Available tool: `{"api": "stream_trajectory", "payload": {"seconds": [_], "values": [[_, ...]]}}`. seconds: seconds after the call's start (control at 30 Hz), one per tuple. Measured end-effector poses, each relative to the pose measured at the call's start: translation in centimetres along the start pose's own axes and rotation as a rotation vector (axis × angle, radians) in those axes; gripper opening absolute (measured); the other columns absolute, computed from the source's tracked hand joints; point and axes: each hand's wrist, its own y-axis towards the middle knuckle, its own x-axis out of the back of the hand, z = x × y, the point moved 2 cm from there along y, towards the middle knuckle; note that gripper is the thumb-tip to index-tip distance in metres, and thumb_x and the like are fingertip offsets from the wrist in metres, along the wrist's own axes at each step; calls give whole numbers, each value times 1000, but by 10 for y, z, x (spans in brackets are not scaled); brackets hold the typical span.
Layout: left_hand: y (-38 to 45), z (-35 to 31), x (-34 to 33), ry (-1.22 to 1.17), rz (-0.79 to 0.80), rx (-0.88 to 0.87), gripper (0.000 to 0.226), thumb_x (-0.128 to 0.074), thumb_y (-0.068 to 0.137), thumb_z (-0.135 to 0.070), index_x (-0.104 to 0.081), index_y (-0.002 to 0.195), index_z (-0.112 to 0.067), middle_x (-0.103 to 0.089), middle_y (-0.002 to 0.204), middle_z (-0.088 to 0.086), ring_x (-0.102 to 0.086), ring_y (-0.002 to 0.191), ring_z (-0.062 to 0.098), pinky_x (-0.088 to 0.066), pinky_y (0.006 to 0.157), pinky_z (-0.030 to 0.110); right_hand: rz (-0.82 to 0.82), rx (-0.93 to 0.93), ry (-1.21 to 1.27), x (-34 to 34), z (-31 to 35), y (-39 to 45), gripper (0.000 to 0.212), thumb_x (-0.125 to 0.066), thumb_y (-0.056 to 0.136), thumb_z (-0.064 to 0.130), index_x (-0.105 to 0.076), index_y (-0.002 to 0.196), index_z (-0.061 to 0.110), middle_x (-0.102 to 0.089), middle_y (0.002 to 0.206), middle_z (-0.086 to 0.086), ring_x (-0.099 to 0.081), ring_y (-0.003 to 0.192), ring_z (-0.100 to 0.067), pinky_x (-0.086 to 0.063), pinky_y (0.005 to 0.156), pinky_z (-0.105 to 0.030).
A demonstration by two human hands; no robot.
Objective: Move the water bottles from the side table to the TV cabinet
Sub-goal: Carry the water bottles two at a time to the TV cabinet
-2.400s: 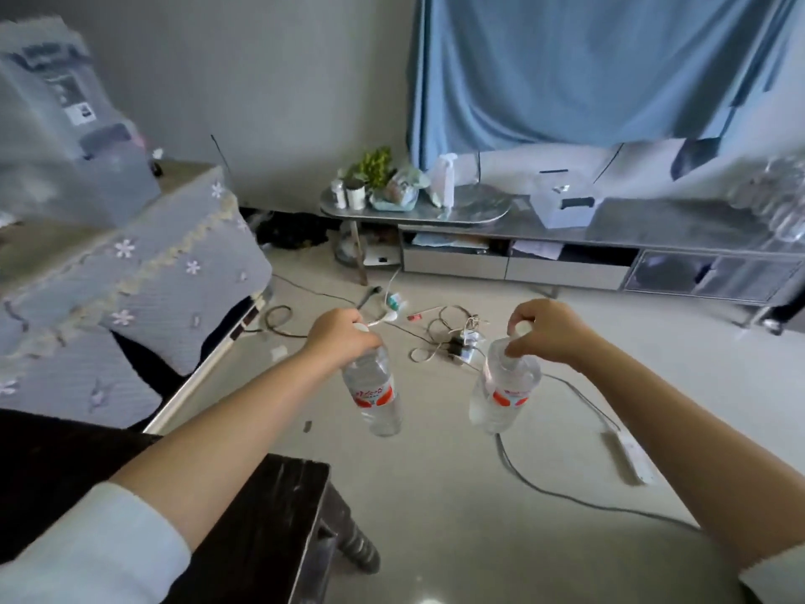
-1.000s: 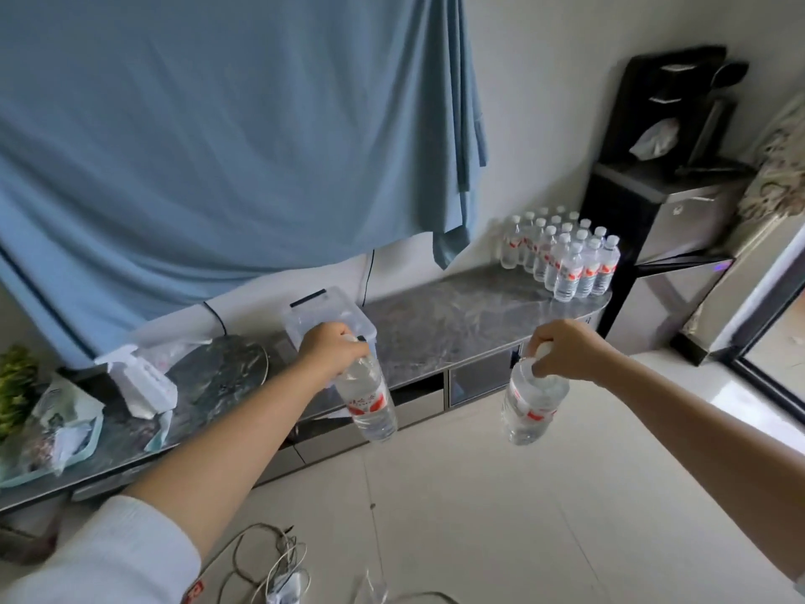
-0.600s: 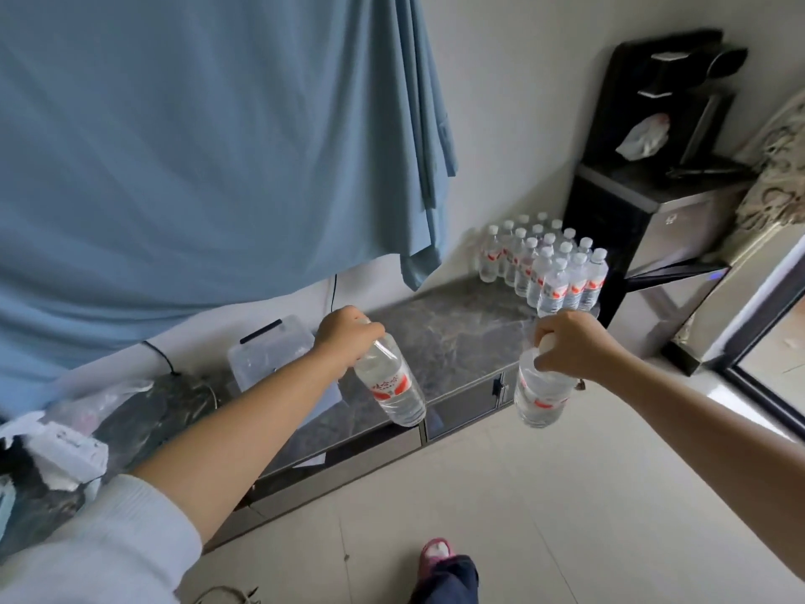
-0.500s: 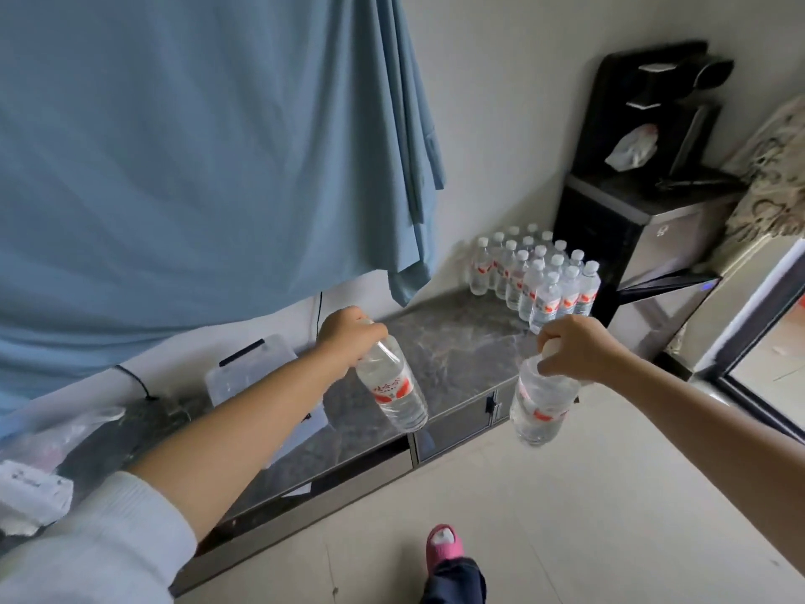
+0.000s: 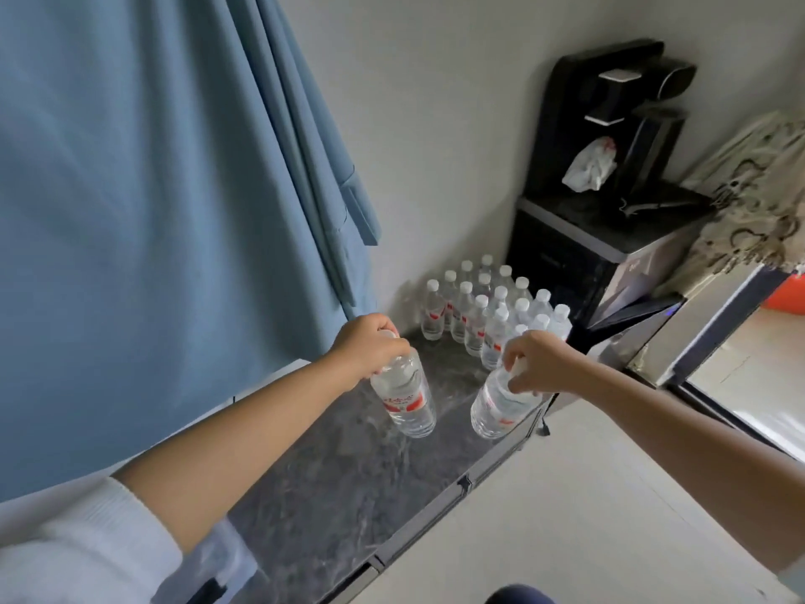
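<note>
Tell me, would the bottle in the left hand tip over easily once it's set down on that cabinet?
Probably fairly easily if nudged: the bottle is tall and narrow. It looks full of clear water, so likely weighty and steadier than an empty one. The left hand holds it by the cap end, hanging tilted, so it may rock as it lands on the cabinet top.

Shiny stone-look top, clear plastic bottles, soft blue cloth.

The TV cabinet (image 5: 348,486) surface looks like dark grey marble w/ pale veins, smooth & glossy. Both held water bottles, left bottle (image 5: 405,398) & right bottle (image 5: 498,405), are clear thin plastic w/ red & white paper-like labels; same for the bottle group (image 5: 492,316) at the back, w/ white plastic caps. Curtain (image 5: 152,189) is blue cloth, matt, w/ soft folds. Wall (image 5: 435,102) is flat, matt, grey-white. Water dispenser (image 5: 610,189) is black glossy plastic w/ a silver metal-look edge. Floor (image 5: 588,494) is pale, smooth tile. Sleeve (image 5: 78,542) is white knit cloth.
</note>
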Motion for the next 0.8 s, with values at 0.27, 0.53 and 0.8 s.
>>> {"api": "stream_trajectory", "payload": {"seconds": [0.27,0.53,0.8], "values": [[113,-18,-44,-98,-10,156,29,-60,82,-11,-41,60,-19,-40,58,2,-34,45,15,-24,43,19,39,-33,25,11,-45,114,16,-60,77,6,-63,93,8,-54,83,0,-52,71,-18,-35,48,-16],[231,-33,-110,-174,-107,428,29,-59,80,-8,-40,60,-17,-43,59,3,-39,44,17,-30,43,21,309,178,-153,13,-108,216,32,-57,82,7,-58,113,10,-45,127,-8,-46,92,-17,-44,70,-23],[326,-31,-156,-162,-108,619,31,-59,81,-3,-40,59,-16,-42,62,2,-50,29,12,-43,52,23,450,275,-147,1,-141,306,35,-56,85,11,-54,120,10,-41,130,-11,-51,105,-22,-32,71,-21]]}}
